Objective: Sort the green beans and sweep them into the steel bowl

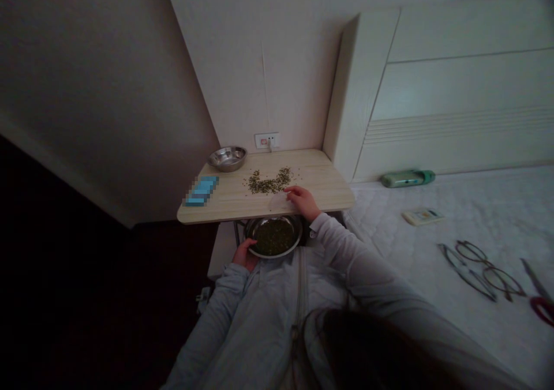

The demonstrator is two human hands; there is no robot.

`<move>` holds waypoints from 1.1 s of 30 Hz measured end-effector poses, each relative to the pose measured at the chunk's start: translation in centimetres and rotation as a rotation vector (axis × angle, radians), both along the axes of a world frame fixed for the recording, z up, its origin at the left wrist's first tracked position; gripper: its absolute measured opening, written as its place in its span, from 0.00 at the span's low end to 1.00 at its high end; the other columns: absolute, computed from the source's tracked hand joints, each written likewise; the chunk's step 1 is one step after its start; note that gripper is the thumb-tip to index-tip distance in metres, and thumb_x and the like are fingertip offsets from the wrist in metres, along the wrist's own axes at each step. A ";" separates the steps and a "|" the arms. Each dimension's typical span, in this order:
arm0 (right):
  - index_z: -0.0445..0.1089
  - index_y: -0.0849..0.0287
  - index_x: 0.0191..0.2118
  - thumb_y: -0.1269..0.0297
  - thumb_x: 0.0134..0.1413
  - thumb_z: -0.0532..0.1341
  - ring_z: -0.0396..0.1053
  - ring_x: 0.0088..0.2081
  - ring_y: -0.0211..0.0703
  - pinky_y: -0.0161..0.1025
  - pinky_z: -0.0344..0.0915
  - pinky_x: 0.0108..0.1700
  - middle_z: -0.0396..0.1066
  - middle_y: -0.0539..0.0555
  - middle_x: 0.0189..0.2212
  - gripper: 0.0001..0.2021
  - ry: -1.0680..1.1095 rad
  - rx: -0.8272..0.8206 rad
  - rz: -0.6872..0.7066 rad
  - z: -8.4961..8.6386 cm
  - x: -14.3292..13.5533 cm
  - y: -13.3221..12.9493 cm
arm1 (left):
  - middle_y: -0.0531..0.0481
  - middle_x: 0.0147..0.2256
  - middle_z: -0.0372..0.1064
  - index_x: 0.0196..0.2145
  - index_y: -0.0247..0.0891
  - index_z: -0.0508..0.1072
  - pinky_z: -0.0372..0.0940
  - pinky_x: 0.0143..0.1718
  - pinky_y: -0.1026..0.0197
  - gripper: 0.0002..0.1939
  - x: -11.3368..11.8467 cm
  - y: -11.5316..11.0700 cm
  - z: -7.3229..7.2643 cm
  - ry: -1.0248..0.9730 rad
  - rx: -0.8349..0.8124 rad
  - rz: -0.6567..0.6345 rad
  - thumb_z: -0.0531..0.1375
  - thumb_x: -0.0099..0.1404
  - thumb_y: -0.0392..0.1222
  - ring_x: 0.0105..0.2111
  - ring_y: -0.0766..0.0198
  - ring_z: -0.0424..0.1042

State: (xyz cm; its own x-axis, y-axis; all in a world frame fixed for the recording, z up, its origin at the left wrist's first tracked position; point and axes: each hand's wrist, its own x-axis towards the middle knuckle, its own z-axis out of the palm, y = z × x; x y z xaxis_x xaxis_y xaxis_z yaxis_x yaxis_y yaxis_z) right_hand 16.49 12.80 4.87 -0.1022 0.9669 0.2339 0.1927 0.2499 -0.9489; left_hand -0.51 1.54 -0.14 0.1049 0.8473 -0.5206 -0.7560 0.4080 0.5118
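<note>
My left hand grips the rim of a metal bowl, which sits just below the table's front edge. Small green beans or seeds cover its bottom. Over the tabletop, my right hand has its fingers closed on a thin, clear, disc-like piece near the front edge; its exact kind is hard to make out. Beyond that hand, loose beans or seeds lie scattered in a curved patch on the wood.
The small wooden table bears a second metal bowl and a blurred blue item at its left. On the bed lie a green bottle-like object, a remote control, glasses and red-handled scissors. Behind the table is a wall socket.
</note>
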 end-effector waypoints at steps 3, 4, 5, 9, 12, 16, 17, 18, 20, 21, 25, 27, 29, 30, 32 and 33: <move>0.65 0.60 0.30 0.68 0.35 0.51 0.59 0.23 0.31 0.32 0.55 0.30 0.63 0.47 0.18 0.12 0.014 0.000 0.008 0.1 0.4 -0.1 | 0.47 0.27 0.71 0.33 0.31 0.68 0.62 0.37 0.56 0.16 0.0 0.1 -0.1 0.001 -0.003 -0.009 0.49 0.45 0.29 0.35 0.58 0.67; 0.65 0.61 0.30 0.68 0.35 0.51 0.58 0.23 0.31 0.31 0.55 0.29 0.63 0.47 0.18 0.12 0.016 -0.006 0.010 0.1 0.5 -0.1 | 0.47 0.27 0.71 0.33 0.31 0.68 0.62 0.37 0.56 0.16 0.0 0.1 -0.1 0.004 -0.004 -0.006 0.49 0.45 0.29 0.35 0.58 0.67; 0.65 0.61 0.30 0.68 0.35 0.51 0.58 0.23 0.31 0.31 0.55 0.29 0.63 0.47 0.18 0.12 0.017 -0.013 0.015 0.2 0.5 -0.1 | 0.47 0.27 0.71 0.33 0.30 0.68 0.62 0.37 0.56 0.16 -0.1 0.1 -0.2 0.007 -0.005 -0.002 0.49 0.44 0.29 0.35 0.58 0.67; 0.64 0.61 0.31 0.68 0.36 0.51 0.57 0.22 0.30 0.31 0.55 0.28 0.63 0.47 0.19 0.12 0.007 -0.014 0.040 0.1 0.4 -0.2 | 0.47 0.26 0.71 0.33 0.30 0.68 0.62 0.36 0.56 0.16 -0.1 0.2 -0.2 0.015 -0.008 -0.003 0.49 0.45 0.29 0.34 0.58 0.67; 0.64 0.61 0.31 0.68 0.36 0.51 0.58 0.22 0.30 0.32 0.55 0.30 0.64 0.47 0.19 0.12 -0.012 0.008 0.065 0.0 0.4 -0.2 | 0.46 0.25 0.71 0.33 0.30 0.68 0.62 0.36 0.56 0.15 0.0 0.1 0.0 0.029 -0.019 -0.007 0.49 0.45 0.29 0.34 0.58 0.67; 0.65 0.60 0.32 0.68 0.36 0.51 0.59 0.23 0.31 0.32 0.55 0.31 0.64 0.47 0.20 0.12 -0.031 0.014 0.094 -0.1 0.5 -0.2 | 0.47 0.26 0.71 0.33 0.30 0.68 0.62 0.36 0.56 0.16 0.0 0.0 0.1 0.014 -0.019 -0.015 0.49 0.45 0.30 0.34 0.58 0.67; 0.65 0.60 0.32 0.68 0.36 0.52 0.59 0.23 0.31 0.32 0.55 0.31 0.65 0.47 0.20 0.12 -0.036 0.009 0.098 0.0 0.5 -0.3 | 0.47 0.27 0.71 0.33 0.30 0.68 0.62 0.37 0.56 0.16 0.0 0.1 0.0 0.006 -0.016 -0.020 0.49 0.45 0.30 0.34 0.58 0.67; 0.65 0.60 0.31 0.68 0.36 0.52 0.59 0.24 0.31 0.32 0.55 0.31 0.65 0.47 0.20 0.11 -0.039 0.002 0.103 0.1 0.5 -0.3 | 0.47 0.27 0.71 0.33 0.30 0.68 0.62 0.37 0.56 0.16 0.0 0.1 0.0 -0.002 -0.011 -0.023 0.49 0.45 0.30 0.35 0.58 0.67; 0.65 0.60 0.31 0.69 0.36 0.52 0.60 0.24 0.31 0.32 0.55 0.32 0.65 0.47 0.19 0.11 -0.042 -0.008 0.112 0.2 0.5 -0.4 | 0.47 0.28 0.71 0.34 0.30 0.68 0.61 0.38 0.56 0.16 -0.1 0.2 -0.2 -0.015 0.002 -0.028 0.49 0.45 0.30 0.35 0.58 0.67; 0.65 0.60 0.31 0.69 0.36 0.52 0.60 0.24 0.31 0.32 0.55 0.32 0.65 0.46 0.19 0.11 -0.043 -0.012 0.117 0.3 0.5 -0.5 | 0.47 0.28 0.71 0.34 0.31 0.68 0.61 0.38 0.56 0.16 -0.1 0.2 -0.3 -0.021 0.008 -0.031 0.49 0.45 0.30 0.35 0.58 0.67; 0.65 0.61 0.32 0.69 0.36 0.51 0.60 0.23 0.30 0.31 0.55 0.31 0.65 0.46 0.19 0.11 -0.034 -0.022 0.148 0.4 0.6 -0.6 | 0.47 0.28 0.71 0.34 0.31 0.68 0.60 0.39 0.56 0.16 -0.2 0.3 -0.7 -0.037 0.028 -0.054 0.49 0.46 0.30 0.36 0.58 0.66; 0.65 0.61 0.31 0.69 0.36 0.51 0.60 0.24 0.30 0.31 0.55 0.31 0.64 0.46 0.19 0.12 -0.030 -0.026 0.158 0.3 0.6 -0.6 | 0.47 0.28 0.71 0.34 0.31 0.68 0.60 0.39 0.56 0.16 -0.2 0.3 -0.6 -0.025 0.025 -0.051 0.49 0.46 0.30 0.37 0.58 0.66; 0.65 0.61 0.32 0.69 0.36 0.52 0.59 0.24 0.31 0.31 0.55 0.31 0.64 0.46 0.19 0.12 -0.033 -0.023 0.160 0.3 0.6 -0.5 | 0.47 0.28 0.71 0.34 0.30 0.68 0.61 0.39 0.56 0.16 -0.2 0.2 -0.5 0.002 0.013 -0.034 0.49 0.45 0.30 0.36 0.58 0.66; 0.65 0.61 0.32 0.68 0.36 0.52 0.59 0.24 0.31 0.31 0.55 0.31 0.64 0.46 0.19 0.12 -0.035 -0.021 0.161 0.3 0.7 -0.5 | 0.47 0.27 0.71 0.34 0.30 0.68 0.61 0.38 0.56 0.16 -0.2 0.2 -0.4 0.012 0.007 -0.028 0.49 0.45 0.30 0.36 0.58 0.66; 0.65 0.61 0.32 0.68 0.36 0.51 0.59 0.23 0.31 0.31 0.55 0.30 0.65 0.47 0.19 0.12 -0.031 -0.018 0.159 0.3 0.7 -0.5 | 0.47 0.27 0.71 0.33 0.30 0.68 0.62 0.38 0.56 0.15 -0.2 0.1 -0.2 0.017 0.000 -0.027 0.49 0.46 0.30 0.36 0.58 0.67; 0.65 0.61 0.32 0.68 0.36 0.51 0.59 0.23 0.31 0.31 0.55 0.30 0.65 0.47 0.19 0.12 -0.028 -0.017 0.155 0.3 0.7 -0.5 | 0.47 0.27 0.71 0.33 0.31 0.68 0.62 0.37 0.56 0.15 -0.1 0.1 -0.2 0.014 -0.003 -0.033 0.49 0.46 0.30 0.35 0.58 0.67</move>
